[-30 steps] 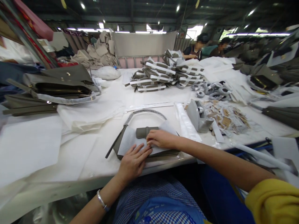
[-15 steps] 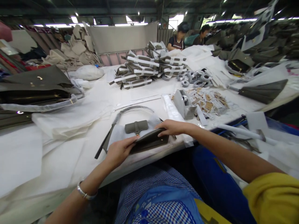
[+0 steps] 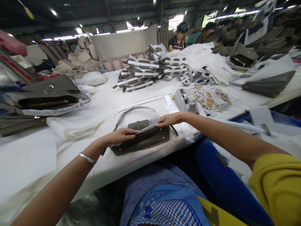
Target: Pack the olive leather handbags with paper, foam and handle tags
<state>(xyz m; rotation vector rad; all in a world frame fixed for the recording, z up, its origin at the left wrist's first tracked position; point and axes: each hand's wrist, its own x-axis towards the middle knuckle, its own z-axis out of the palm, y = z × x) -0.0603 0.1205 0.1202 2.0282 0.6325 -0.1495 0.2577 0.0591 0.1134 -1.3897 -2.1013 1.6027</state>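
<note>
My left hand (image 3: 122,136) and right hand (image 3: 168,119) both clasp the upper edge of the olive-grey leather handbag (image 3: 143,142), one at each end, with the fingers curled over it. The handbag is tipped up at the near edge of the white-covered counter (image 3: 70,163), its studded base facing me.

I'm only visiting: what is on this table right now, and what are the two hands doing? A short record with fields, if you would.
Handbag: olive-grey, near the table's front edge, studded side facing the person
Left hand: grasps the bag's top edge, left end
Right hand: grasps the top edge, right end
White paper: tucked along the top edge
Behind: tape dispenser, pile of tags, stack of wrapped bags
Table: covered in white sheets
</note>
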